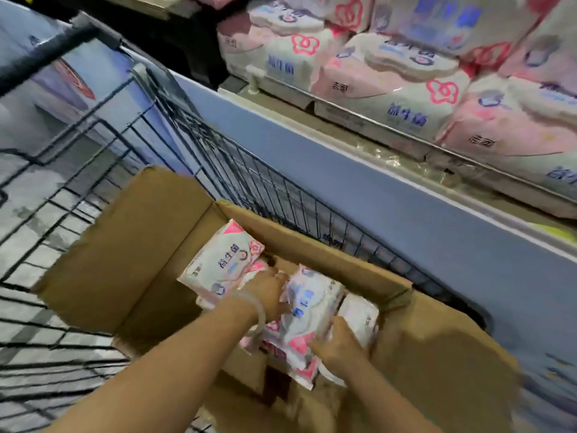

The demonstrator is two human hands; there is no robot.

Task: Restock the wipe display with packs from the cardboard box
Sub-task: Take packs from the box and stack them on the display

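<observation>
Nearest, two bare forearms were seen reaching forward and down into an open cardboard box (150, 264). The left hand (268, 295), with a pale band (254, 304) around its wrist, was laid on the left edge of a wipe pack (304, 310), and its fingers were bent over that edge. The right hand (338, 342) was pressed against the right lower side of the same pack, with the fingers curled around it. So the pack was held between both hands, and each grip was closed on it; the pack was tilted and still inside the box. Just beside it on the right, another white pack (359, 317) was seen standing against the box wall. At the left inner corner, one more pack (223, 264) was lying with its printed face up, pink and white with blue letters. The flaps of the box were folded outward. The box was placed in a dark wire cart (93, 170), whose mesh side was seen behind and to the left of it. Beyond the cart, a grey-blue band of floor (374, 195) was visible. Farthest, at the upper right, the wipe display (390, 82) was seen, where large pink and white packs were stacked in rows on a low shelf edge. The picture was blurred there, so the print could not be read.
</observation>
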